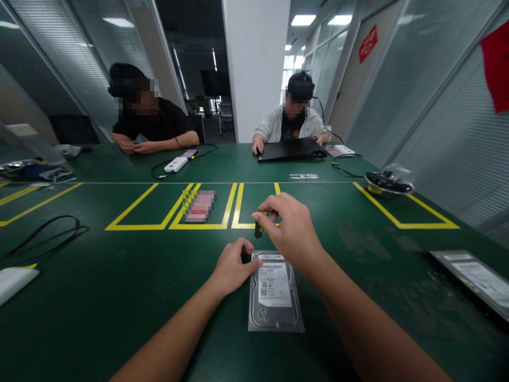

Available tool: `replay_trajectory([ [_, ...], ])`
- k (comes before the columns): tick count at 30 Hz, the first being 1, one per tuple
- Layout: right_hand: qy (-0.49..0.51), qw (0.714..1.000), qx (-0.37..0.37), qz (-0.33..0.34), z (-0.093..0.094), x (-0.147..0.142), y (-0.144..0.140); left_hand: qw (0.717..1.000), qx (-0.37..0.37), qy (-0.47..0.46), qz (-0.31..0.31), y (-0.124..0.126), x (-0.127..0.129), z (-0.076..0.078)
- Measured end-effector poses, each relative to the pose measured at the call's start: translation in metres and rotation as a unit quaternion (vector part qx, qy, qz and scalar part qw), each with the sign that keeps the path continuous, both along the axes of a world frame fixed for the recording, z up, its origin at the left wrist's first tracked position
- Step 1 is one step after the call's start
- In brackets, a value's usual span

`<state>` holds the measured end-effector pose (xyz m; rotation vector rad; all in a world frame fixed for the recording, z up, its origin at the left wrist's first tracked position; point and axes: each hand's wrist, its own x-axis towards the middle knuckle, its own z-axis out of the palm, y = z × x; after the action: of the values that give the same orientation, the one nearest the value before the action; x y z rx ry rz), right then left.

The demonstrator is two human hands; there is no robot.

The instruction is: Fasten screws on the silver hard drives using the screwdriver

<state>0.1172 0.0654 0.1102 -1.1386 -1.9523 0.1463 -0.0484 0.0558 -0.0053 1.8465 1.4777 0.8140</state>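
A silver hard drive with a white label lies flat on the green table in front of me. My right hand grips a small screwdriver with a yellow and black handle, held upright with its tip at the drive's far left corner. My left hand rests on the table with its fingers pressed against the drive's far left corner.
A second hard drive lies at the right edge. A metal bowl sits at the far right, a black cable and a white object at the left. Two people sit across the table, one with a black laptop.
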Motion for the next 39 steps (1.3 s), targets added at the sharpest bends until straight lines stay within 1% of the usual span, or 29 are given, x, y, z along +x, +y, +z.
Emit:
replay_trajectory([
  [5,0.016,1.000,0.005,-0.008,-0.0009,0.0010,0.0013,0.999,-0.020,-0.009,0.045,-0.0013,0.0070,-0.0005],
  [9,0.007,1.000,0.000,0.000,0.0005,0.0000,-0.0006,0.998,-0.007,0.009,0.060,-0.0030,0.0086,-0.0018],
  [18,0.034,0.999,0.001,0.000,-0.0015,-0.0006,-0.0005,0.998,0.027,0.043,0.031,-0.0062,0.0020,0.0004],
  [21,0.025,1.000,0.002,-0.003,-0.0017,-0.0005,-0.0008,0.998,0.032,0.048,0.025,-0.0066,0.0016,0.0008],
  [24,0.014,1.000,0.001,-0.011,-0.0015,-0.0010,-0.0009,0.998,0.036,0.051,0.025,-0.0065,0.0013,0.0002],
  [28,0.019,1.000,-0.004,0.000,-0.0029,-0.0025,-0.0006,0.997,0.041,0.053,0.024,-0.0056,0.0010,-0.0012],
  [35,0.014,1.000,0.018,0.009,-0.0042,-0.0017,0.0004,0.997,0.042,0.056,0.020,-0.0061,0.0006,-0.0004],
  [39,0.003,1.000,0.007,0.000,-0.0016,-0.0008,-0.0016,0.997,0.040,0.056,0.020,-0.0067,0.0013,0.0007],
])
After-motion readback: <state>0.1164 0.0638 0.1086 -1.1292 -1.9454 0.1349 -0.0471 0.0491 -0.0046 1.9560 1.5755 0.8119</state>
